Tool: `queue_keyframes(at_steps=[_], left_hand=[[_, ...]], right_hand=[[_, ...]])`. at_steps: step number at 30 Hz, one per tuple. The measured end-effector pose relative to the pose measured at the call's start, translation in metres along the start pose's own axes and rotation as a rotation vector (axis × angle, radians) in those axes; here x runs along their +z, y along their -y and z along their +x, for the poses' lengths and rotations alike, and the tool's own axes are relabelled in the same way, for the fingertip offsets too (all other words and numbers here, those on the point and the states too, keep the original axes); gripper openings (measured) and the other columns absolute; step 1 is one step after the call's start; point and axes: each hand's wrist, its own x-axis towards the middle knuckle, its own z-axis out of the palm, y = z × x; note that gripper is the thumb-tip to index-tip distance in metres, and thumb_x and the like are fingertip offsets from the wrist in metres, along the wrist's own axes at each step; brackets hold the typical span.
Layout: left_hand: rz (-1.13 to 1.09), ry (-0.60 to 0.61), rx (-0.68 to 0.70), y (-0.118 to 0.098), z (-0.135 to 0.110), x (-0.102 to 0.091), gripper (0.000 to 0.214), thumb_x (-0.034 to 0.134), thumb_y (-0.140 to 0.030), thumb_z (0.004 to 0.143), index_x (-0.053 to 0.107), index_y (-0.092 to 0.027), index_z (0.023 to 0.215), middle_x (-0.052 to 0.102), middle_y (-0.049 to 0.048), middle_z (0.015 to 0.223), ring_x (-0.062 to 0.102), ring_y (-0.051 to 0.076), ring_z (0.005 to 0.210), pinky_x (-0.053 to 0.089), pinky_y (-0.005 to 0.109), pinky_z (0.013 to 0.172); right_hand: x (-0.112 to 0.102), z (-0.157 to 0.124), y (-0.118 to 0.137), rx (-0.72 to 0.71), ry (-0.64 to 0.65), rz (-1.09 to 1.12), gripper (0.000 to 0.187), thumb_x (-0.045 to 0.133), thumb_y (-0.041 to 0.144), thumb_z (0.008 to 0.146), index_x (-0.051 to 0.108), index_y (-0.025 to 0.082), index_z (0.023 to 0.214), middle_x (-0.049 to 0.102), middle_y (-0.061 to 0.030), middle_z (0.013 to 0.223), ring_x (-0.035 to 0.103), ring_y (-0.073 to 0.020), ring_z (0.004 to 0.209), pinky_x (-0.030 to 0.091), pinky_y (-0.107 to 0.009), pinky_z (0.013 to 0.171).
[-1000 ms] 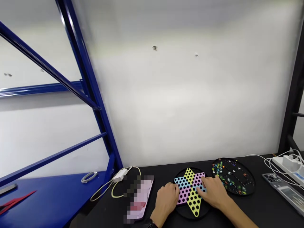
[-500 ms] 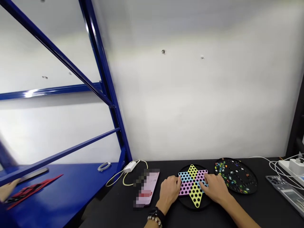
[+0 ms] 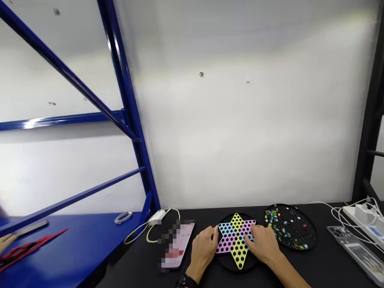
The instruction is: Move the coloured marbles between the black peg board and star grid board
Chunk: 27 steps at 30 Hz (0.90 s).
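A star-shaped board with holes point(image 3: 237, 240), in yellow, pink and pale blue, lies on a round black base point(image 3: 237, 266) on the black table point(image 3: 126, 264). My left hand point(image 3: 202, 250) touches the star's left side. My right hand point(image 3: 262, 244) rests with its fingertips on the star's right points. The fingers hide parts of the star, and I cannot tell whether either hand grips it. To the right stands a round black board point(image 3: 309, 236) with many coloured marbles point(image 3: 273, 218). A pixelated phone point(image 3: 177, 246) lies left of my left hand.
A white charger point(image 3: 156, 217) with a pale cable point(image 3: 135, 234) lies at the table's left. A power strip point(image 3: 358, 216) and a flat device point(image 3: 351, 252) sit right. Left stands a blue shelf point(image 3: 72, 236), with a co-worker's hand point(image 3: 6, 242) near a red object point(image 3: 27, 250).
The view has shifted, so the table and boards sit further left and lower than a second ago. Both my hands stay at the star. A co-worker's hand has come in at the left edge.
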Motion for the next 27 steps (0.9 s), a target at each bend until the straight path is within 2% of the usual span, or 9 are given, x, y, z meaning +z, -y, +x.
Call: queue_keyframes(at_steps=[3, 6, 9, 13, 15, 18, 22, 24, 27], left_hand=[[-0.096, -0.090, 0.019, -0.004, 0.007, -0.003, 0.046, 0.026, -0.041, 0.098, 0.044, -0.023, 0.059, 0.062, 0.0013, 0.063, 0.061, 0.016, 0.062, 0.036, 0.025, 0.058], [-0.221, -0.140, 0.066, -0.030, 0.014, -0.014, 0.049, 0.023, -0.043, 0.098, 0.037, -0.023, 0.056, 0.056, -0.0004, 0.057, 0.055, 0.014, 0.054, 0.035, 0.025, 0.056], [-0.261, -0.098, 0.152, -0.075, 0.018, -0.030, 0.049, 0.022, -0.037, 0.100, 0.042, -0.023, 0.057, 0.058, -0.0001, 0.061, 0.055, 0.013, 0.058, 0.037, 0.026, 0.060], [-0.236, 0.021, 0.294, -0.131, 0.019, -0.036, 0.040, 0.032, -0.036, 0.100, 0.055, -0.024, 0.069, 0.064, 0.0004, 0.077, 0.058, 0.016, 0.071, 0.038, 0.028, 0.065], [-0.232, 0.055, 0.340, -0.147, 0.018, -0.032, 0.033, 0.035, -0.034, 0.099, 0.059, -0.025, 0.080, 0.065, 0.0012, 0.086, 0.058, 0.018, 0.079, 0.039, 0.030, 0.070], [-0.267, 0.077, 0.390, -0.152, 0.016, -0.024, 0.024, 0.037, -0.026, 0.098, 0.061, -0.025, 0.094, 0.064, 0.0025, 0.100, 0.055, 0.022, 0.093, 0.040, 0.035, 0.083], [-0.418, 0.140, 0.455, -0.140, 0.012, -0.026, 0.024, 0.041, -0.025, 0.096, 0.058, -0.026, 0.113, 0.061, 0.0036, 0.119, 0.051, 0.023, 0.107, 0.039, 0.037, 0.096], [-0.466, 0.136, 0.441, -0.128, 0.012, -0.030, 0.029, 0.041, -0.027, 0.096, 0.054, -0.026, 0.122, 0.057, 0.0046, 0.128, 0.049, 0.023, 0.115, 0.037, 0.038, 0.100], [-0.453, 0.128, 0.427, -0.106, 0.013, -0.035, 0.032, 0.040, -0.029, 0.097, 0.052, -0.027, 0.126, 0.054, 0.0044, 0.133, 0.047, 0.024, 0.122, 0.037, 0.039, 0.103]], right_hand=[[-0.004, 0.004, 0.003, 0.016, -0.172, 0.114, 0.024, 0.047, 0.037, 0.090, 0.063, 0.019, 0.095, 0.068, -0.0109, 0.101, 0.064, -0.0260, 0.092, 0.040, -0.039, 0.087], [-0.013, 0.009, 0.010, 0.041, -0.223, 0.438, 0.036, 0.038, 0.048, 0.095, 0.057, 0.021, 0.078, 0.063, -0.0041, 0.086, 0.060, -0.0181, 0.077, 0.042, -0.030, 0.075], [-0.013, 0.011, 0.020, 0.107, -0.117, 0.910, 0.054, 0.032, 0.065, 0.092, 0.048, 0.022, 0.063, 0.051, 0.0009, 0.063, 0.050, -0.0139, 0.059, 0.040, -0.025, 0.059], [0.004, 0.010, 0.025, 0.409, 0.211, 1.485, 0.071, 0.018, 0.086, 0.079, 0.043, 0.023, 0.056, 0.035, 0.0041, 0.044, 0.033, -0.0108, 0.039, 0.026, -0.023, 0.039], [0.011, 0.013, 0.020, 0.531, 0.270, 1.646, 0.074, 0.011, 0.085, 0.079, 0.047, 0.024, 0.059, 0.037, 0.0032, 0.042, 0.034, -0.0113, 0.037, 0.023, -0.022, 0.036], [0.010, 0.021, 0.006, 0.600, 0.186, 1.699, 0.067, 0.018, 0.078, 0.084, 0.051, 0.023, 0.065, 0.041, 0.0032, 0.042, 0.036, -0.0114, 0.035, 0.023, -0.021, 0.035], [0.000, 0.033, -0.016, 0.671, 0.045, 1.664, 0.055, 0.042, 0.074, 0.080, 0.044, 0.023, 0.061, 0.033, 0.0088, 0.040, 0.023, -0.0059, 0.031, 0.016, -0.019, 0.033], [-0.004, 0.037, -0.028, 0.623, -0.046, 1.538, 0.054, 0.049, 0.074, 0.077, 0.040, 0.023, 0.059, 0.028, 0.0111, 0.041, 0.019, -0.0045, 0.032, 0.013, -0.019, 0.034], [-0.012, 0.039, -0.049, 0.531, -0.181, 1.231, 0.056, 0.044, 0.076, 0.077, 0.036, 0.025, 0.056, 0.022, 0.0107, 0.042, 0.021, -0.0070, 0.035, 0.016, -0.022, 0.037]])
